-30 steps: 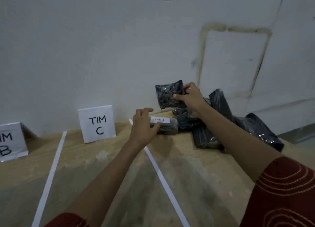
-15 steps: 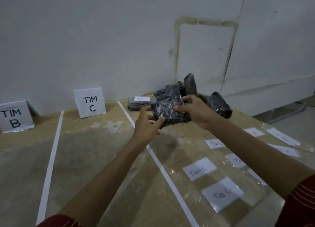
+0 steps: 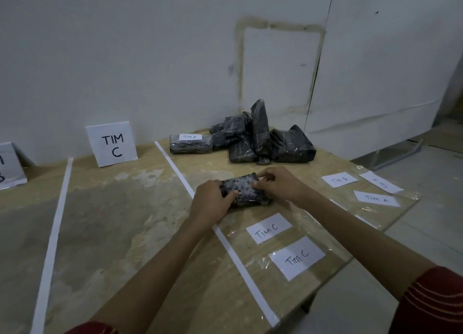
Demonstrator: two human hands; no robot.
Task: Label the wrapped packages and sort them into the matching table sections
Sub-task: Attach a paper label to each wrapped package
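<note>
Left hand and right hand hold a black wrapped package in their grip on the table.

Illumination is dim, diffuse and cool; no source is in view. The wall renders flat grey-blue. The tabletop is darker at near left than at far right, and shadows are soft-edged. Specular highlights show on the film of the wrapped package at centre and on the clear plastic sheet at near right. Wide-angle distortion splays the tape lines outward. Corners are slightly soft
</note>
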